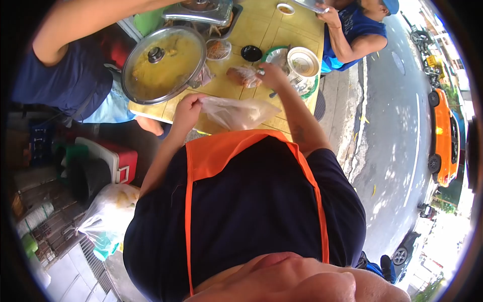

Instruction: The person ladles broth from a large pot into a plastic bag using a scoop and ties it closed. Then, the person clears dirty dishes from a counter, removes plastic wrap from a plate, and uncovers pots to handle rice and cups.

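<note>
My left hand [188, 109] is closed on the edge of a clear plastic bag [239, 113] that spreads over the front of the yellow table [269, 29]. My right hand [274, 78] is near the table's right side, its fingers bent beside a small filled plastic bag [245, 77]; whether they hold anything is too small to tell. Just beyond are a green-rimmed plate [275, 54], a white bowl [303, 61] and a small black bowl [251, 53]. To the left sits a large pot with a glass lid [163, 65], yellow food showing through it.
One person [65, 75] stands at the left, an arm reaching over the table. Another person in blue [352, 35] sits at the right. Below left are a red and white cooler [121, 160] and a full plastic bag [111, 214]. An orange vehicle [443, 138] stands by the road.
</note>
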